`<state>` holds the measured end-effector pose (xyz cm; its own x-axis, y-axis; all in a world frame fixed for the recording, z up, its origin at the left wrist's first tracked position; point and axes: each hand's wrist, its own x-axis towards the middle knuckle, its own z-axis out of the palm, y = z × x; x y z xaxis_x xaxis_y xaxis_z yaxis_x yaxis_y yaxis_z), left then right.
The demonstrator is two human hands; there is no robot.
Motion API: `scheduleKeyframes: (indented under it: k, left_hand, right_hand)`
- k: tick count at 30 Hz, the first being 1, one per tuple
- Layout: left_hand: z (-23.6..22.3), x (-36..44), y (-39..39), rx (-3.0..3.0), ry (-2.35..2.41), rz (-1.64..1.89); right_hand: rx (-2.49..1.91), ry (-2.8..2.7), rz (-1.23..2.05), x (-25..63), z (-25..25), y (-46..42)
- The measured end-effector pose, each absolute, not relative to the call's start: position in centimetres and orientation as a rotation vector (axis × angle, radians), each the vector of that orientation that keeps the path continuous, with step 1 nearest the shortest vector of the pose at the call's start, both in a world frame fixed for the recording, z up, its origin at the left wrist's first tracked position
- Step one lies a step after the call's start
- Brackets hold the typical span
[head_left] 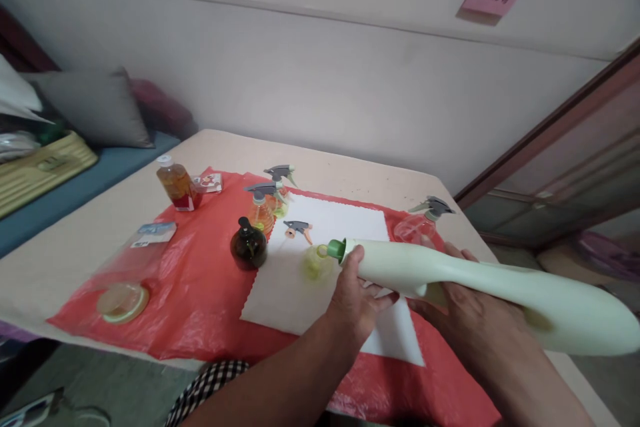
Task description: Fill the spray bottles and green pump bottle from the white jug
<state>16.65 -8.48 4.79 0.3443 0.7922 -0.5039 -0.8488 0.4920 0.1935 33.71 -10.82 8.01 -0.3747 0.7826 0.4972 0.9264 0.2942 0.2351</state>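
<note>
A pale green, long-bodied watering can point(400, 263) lies nearly level across both hands, with a green nozzle point(336, 250) at its left end. My left hand point(355, 297) is closed around the front end, thumb on top. Further back, my right hand point(465, 310) grips the narrower middle, its fingers partly hidden. The nozzle tip is at the neck of a yellow translucent spray bottle point(316, 267); whether they touch I cannot tell. Behind that bottle, a loose grey and pink trigger sprayer point(299, 230) rests on a white sheet point(280, 300).
Red plastic point(190, 287) covers much of the table. A dark pump bottle point(249, 248), an orange spray bottle point(261, 213) and another spray bottle point(415, 228) stand around the sheet. Leftward are an amber bottle point(176, 183), a packet point(154, 233) and a round lidded container point(123, 301).
</note>
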Motion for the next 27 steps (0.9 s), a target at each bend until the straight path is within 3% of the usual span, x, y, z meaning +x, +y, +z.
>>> scheduleKeyframes:
  k: [12, 20, 27]
  left_hand:
    - [5.0, 16.5, -8.3, -0.144, 0.588, 1.066]
    - [5.2, 16.4, -8.3, -0.17, 0.58, 1.052]
    - [5.2, 16.4, -8.2, -0.183, 0.58, 1.043]
  right_hand:
    - [-1.521, -2.346, -0.719, 34.0, 8.2, -10.5]
    - [-1.471, -2.351, -0.959, 33.4, 8.8, -10.7]
    - [-1.502, -2.266, -0.956, 31.7, 9.7, -11.2]
